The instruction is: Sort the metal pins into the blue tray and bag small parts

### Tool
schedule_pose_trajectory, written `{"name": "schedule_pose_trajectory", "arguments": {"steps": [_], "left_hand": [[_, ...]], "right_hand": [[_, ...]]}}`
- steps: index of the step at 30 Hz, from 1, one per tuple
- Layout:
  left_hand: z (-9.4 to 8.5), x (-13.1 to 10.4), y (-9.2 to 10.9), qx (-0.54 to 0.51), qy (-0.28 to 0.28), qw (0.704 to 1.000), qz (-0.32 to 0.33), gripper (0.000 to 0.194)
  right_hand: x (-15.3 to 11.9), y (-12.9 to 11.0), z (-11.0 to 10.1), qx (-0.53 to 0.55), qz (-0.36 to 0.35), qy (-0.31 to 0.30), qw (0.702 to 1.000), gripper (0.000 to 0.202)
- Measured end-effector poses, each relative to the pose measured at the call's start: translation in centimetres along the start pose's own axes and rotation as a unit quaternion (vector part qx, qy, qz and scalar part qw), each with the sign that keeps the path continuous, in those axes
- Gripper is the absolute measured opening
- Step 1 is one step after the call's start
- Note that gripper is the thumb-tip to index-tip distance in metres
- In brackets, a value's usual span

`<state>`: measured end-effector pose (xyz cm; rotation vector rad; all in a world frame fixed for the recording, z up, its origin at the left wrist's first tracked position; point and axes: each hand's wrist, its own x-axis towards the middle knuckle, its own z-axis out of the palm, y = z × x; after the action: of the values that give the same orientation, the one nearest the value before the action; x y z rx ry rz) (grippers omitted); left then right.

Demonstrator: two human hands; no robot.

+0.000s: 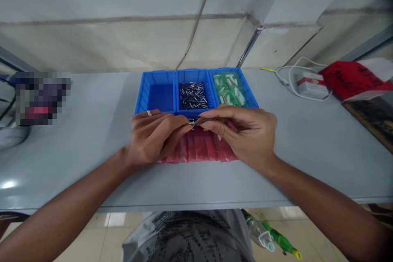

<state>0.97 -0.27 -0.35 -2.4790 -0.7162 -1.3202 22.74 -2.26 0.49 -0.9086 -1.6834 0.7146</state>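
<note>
With the left hand (153, 137) pinching a small metal piece (191, 123) and the right hand (251, 133) gripping a thin dark strip (202, 121), I favour a light, steady squeeze.

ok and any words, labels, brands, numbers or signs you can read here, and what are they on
None can be read for certain.
Grey shirt: rows of dark print, too blurred to read.
Red packet: dark writing-like marks, too blurred to read.
White box with a red band: any lettering is too small to read.
</note>
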Motion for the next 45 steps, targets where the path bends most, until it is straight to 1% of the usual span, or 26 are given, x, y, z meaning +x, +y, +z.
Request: {"name": "schedule_pose_trajectory", "arguments": {"steps": [6, 9, 13, 15, 18, 20, 23, 26, 30, 35, 39, 41, 45], "left_hand": [[-0.1, 0.2, 0.0, 0.009, -0.016, 1.0, 0.017, 0.008], [-0.2, 0.3, 0.1, 0.009, -0.014, 1.0, 0.009, 0.009], [-0.2, 0.1, 0.1, 0.009, -0.008, 1.0, -0.006, 0.011], [-0.2, 0.1, 0.1, 0.002, 0.001, 1.0, -0.013, 0.013], [-0.1, 0.0, 0.0, -0.013, 0.005, 1.0, -0.017, 0.018], [-0.1, 0.0, 0.0, -0.022, 0.002, 1.0, -0.017, 0.021], [-0.1, -0.1, -0.1, -0.031, -0.011, 0.999, -0.022, 0.023], [0.0, -0.3, -0.2, -0.023, -0.012, 0.999, -0.035, 0.018], [0.1, -0.3, -0.1, -0.02, -0.001, 1.0, -0.021, 0.01], [0.0, 0.1, 0.0, -0.023, 0.006, 1.0, -0.02, 0.026], [0.0, -0.1, -0.1, -0.036, -0.005, 0.999, -0.031, 0.031], [0.1, -0.3, -0.1, -0.037, -0.004, 0.999, -0.035, 0.027], [0.4, -0.7, -0.2, -0.013, 0.012, 0.999, -0.038, 0.013]], "right_hand": [[0.0, 0.6, 0.2, -0.084, -0.125, -0.018, 0.988, 0.021], [0.0, 0.7, 0.1, -0.092, -0.136, -0.021, 0.986, 0.022], [0.1, 0.4, 0.0, -0.085, -0.12, -0.019, 0.989, 0.021], [0.0, 0.1, 0.0, -0.065, -0.098, -0.018, 0.993, 0.022], [-0.2, -0.3, 0.1, 0.009, -0.041, -0.019, 0.999, 0.022], [-0.3, -0.4, 0.2, 0.065, -0.002, -0.017, 0.998, 0.022], [-0.4, -0.4, 0.3, 0.115, 0.031, -0.012, 0.993, 0.022], [-0.3, -0.2, 0.4, 0.121, 0.042, -0.011, 0.992, 0.017], [-0.2, -0.1, 0.3, 0.114, 0.042, -0.016, 0.992, 0.014], [-0.2, -0.2, 0.3, 0.133, 0.05, -0.024, 0.99, 0.015], [-0.2, -0.4, 0.3, 0.137, 0.06, -0.013, 0.989, 0.017], [-0.1, -0.4, 0.3, 0.147, 0.067, -0.006, 0.987, 0.017], [0.0, -0.3, 0.3, 0.161, 0.077, 0.0, 0.984, 0.017]]}}
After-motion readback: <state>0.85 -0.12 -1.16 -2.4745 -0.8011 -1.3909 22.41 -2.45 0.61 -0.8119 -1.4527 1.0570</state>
